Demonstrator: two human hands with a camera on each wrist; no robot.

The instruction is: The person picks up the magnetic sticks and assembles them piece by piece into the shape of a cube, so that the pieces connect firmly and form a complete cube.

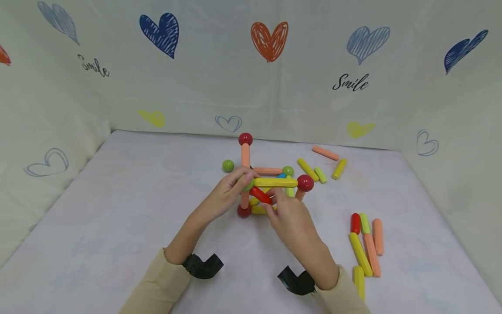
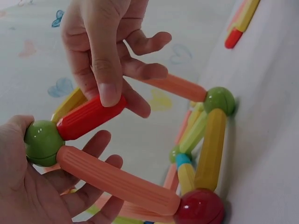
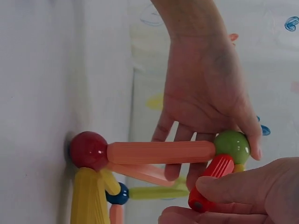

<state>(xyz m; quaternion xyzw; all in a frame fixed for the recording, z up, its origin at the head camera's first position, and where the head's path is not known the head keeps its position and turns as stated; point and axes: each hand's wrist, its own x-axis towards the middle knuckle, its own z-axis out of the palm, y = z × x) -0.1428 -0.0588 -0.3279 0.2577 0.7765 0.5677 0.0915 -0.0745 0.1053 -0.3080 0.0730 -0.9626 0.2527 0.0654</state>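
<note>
The person's left hand [image 1: 223,192] grips a green ball [image 2: 44,142], apparently to steady that corner, while the right hand [image 1: 291,214] pinches a red stick [image 2: 90,117] by one end, its other against the ball. The ball tops an upright [image 3: 161,152] of a frame [image 1: 276,182] on the table [image 1: 117,209]; loose sticks [image 1: 360,254] lie rightward, probably for easy reach.
</note>
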